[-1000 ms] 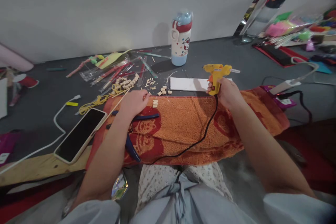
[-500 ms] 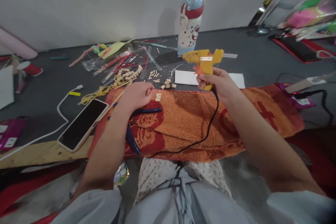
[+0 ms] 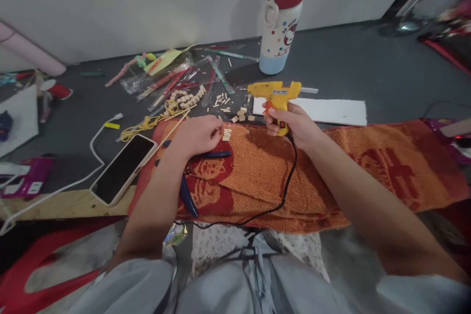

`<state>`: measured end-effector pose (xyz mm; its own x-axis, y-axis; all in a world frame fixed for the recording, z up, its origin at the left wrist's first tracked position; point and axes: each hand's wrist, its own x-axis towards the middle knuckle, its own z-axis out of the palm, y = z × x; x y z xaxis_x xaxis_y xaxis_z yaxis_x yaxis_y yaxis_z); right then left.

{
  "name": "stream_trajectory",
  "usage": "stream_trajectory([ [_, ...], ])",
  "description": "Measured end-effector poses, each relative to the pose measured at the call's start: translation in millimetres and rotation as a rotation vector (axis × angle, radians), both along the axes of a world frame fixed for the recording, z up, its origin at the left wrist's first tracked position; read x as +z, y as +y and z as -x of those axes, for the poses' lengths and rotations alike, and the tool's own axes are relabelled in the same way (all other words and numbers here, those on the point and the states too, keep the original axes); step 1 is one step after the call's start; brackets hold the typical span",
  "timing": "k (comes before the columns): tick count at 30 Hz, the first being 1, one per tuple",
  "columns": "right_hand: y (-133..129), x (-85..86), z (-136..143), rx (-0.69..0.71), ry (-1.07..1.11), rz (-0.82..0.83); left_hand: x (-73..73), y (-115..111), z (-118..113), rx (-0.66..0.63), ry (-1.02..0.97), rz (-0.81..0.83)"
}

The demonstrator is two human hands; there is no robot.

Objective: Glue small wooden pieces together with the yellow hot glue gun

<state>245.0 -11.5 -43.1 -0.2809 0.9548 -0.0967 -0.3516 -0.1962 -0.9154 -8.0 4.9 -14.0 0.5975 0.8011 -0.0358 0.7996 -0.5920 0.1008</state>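
Note:
My right hand [image 3: 294,122] grips a yellow hot glue gun [image 3: 276,93] by its handle, a finger at the orange trigger. Its nozzle points left, above the table behind the towel, and a clear glue stick pokes from the back. My left hand [image 3: 198,135] rests on the orange towel [image 3: 265,171], fingers curled in; whatever they pinch is hidden. Right by its fingertips lies a row of short wooden stick pieces [image 3: 226,135]. Blue-handled pliers [image 3: 188,198] lie partly under my left wrist.
Behind the towel are small cut wood pieces [image 3: 241,115], a beaded wooden strip [image 3: 187,98], yellow string [image 3: 143,125] and a white board [image 3: 331,110]. A water bottle [image 3: 281,29] stands at the back. A phone [image 3: 123,169] lies left; the gun's black cord [image 3: 287,181] crosses the towel.
My right hand has brought the glue gun left and slightly lower, nearer my left hand. The left hand stays by the stick pieces. The camera view has shifted a little.

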Motion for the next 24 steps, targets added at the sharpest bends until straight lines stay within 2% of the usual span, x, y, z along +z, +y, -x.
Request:
stream_trajectory([
  [14, 11, -8.0, 7, 0.139, -0.078, 0.001, 5.1, 3, 5, 0.012, 0.004, 0.074],
  [18, 11, -9.4, 6, 0.157, -0.072, 0.011, 6.8, 1, 5, 0.037, 0.019, 0.068],
  [24, 10, -9.1, 4, 0.169, -0.081, 0.003, 5.9, 3, 8, 0.062, 0.03, 0.146],
])
